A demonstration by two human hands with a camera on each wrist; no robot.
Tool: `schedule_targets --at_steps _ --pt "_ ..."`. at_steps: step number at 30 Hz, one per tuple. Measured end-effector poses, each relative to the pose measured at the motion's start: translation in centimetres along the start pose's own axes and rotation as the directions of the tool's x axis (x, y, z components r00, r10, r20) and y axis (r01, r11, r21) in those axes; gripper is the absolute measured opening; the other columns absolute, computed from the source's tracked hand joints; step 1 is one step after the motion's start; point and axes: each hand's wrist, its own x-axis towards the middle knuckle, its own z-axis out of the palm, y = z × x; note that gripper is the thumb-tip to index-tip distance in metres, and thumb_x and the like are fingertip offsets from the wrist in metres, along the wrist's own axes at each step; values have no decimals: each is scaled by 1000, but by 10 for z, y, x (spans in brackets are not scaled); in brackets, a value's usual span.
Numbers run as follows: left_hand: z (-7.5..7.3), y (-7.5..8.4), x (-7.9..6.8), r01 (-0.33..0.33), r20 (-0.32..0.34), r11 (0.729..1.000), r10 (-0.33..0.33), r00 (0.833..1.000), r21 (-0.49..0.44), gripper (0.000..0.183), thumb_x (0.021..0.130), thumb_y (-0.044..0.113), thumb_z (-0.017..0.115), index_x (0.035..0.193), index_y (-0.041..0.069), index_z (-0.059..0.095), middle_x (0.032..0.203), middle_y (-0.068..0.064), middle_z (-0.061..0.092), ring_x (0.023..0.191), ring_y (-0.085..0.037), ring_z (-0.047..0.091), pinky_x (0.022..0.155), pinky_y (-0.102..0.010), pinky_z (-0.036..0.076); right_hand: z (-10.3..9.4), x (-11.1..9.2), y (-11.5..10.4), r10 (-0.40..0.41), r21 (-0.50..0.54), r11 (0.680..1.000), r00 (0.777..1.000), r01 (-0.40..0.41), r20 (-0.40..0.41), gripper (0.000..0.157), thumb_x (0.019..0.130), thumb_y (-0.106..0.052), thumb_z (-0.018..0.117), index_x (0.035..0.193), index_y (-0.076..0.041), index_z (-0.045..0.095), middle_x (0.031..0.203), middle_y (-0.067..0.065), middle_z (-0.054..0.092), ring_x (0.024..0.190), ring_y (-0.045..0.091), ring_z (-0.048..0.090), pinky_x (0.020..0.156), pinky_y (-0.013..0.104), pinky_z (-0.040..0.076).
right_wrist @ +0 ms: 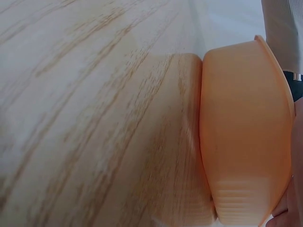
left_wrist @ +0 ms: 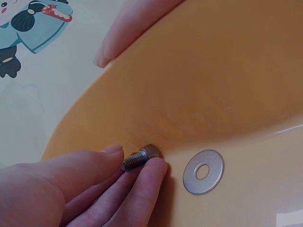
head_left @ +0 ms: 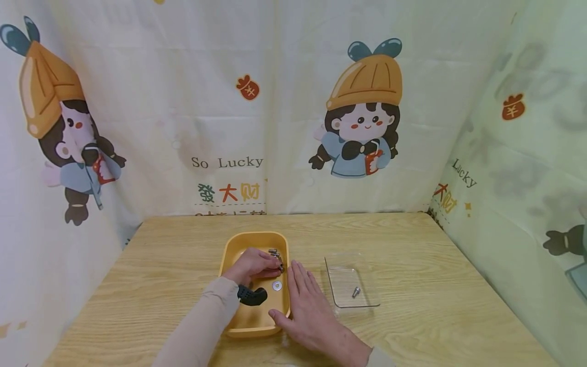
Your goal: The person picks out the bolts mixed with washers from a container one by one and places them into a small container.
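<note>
Worktop: pale wood grain [head_left: 412, 265], running under everything we list, from left to right.
Sleeve, left: beige [head_left: 202, 316], reaching in from the near edge.
Tray: yellow, round-cornered [head_left: 252, 318], left of the middle; we count loose metal pieces within.
Black wrist device: dark and curved [head_left: 252, 295], at the left wrist, above the tray.
Left hand: inside the tray [head_left: 252, 262], fingers curled; we see the bolt pinched between thumb and fingertips.
Bolt: threaded, cylindrical head [left_wrist: 139, 158], at the tray's right wall.
Other hardware: small metal pieces [head_left: 274, 252], in the tray's far right part, beside the left hand's fingertips.
Washer: one, flat and round [head_left: 277, 286], nearer to us than the left hand, near the right wall.
Right hand: fingers straight [head_left: 307, 311], laid along the tray's right rim, thumb spread wide; we find it holding nothing.
Clear box: transparent [head_left: 341, 285], right of the right hand.
Second bolt: single [head_left: 355, 292], in the clear box's near right part.
</note>
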Motion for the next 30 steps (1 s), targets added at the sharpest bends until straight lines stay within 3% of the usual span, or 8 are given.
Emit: schedule_targets --at_steps 10,21,30 --pt "0 -1 1 8 3 999 -8 1000 -39 22 83 -1 58 104 -8 62 99 -21 64 86 -27 67 79 -35 55 1 -1 0 -8 -8 1000 1000 8 -16 89 84 -66 31 144 -4 11 152 9 1 139 22 7 115 41 16" --pt "1 -7 9 13 26 997 -11 1000 -71 22 83 0 59 103 -9 62 95 -19 64 83 -24 67 76 -32 56 1 -1 0 -3 9 1000 1000 3 -10 88 85 -66 31 144 -5 10 152 9 2 139 22 8 114 43 17" --pt "4 -4 5 19 52 1000 -19 998 4 22 83 3 61 102 -6 64 93 -15 67 84 -24 67 76 -32 56 2 -1 0 -5 14 1000 1000 6 -14 88 85 -66 32 144 -7 6 152 9 3 139 23 8 114 43 17"
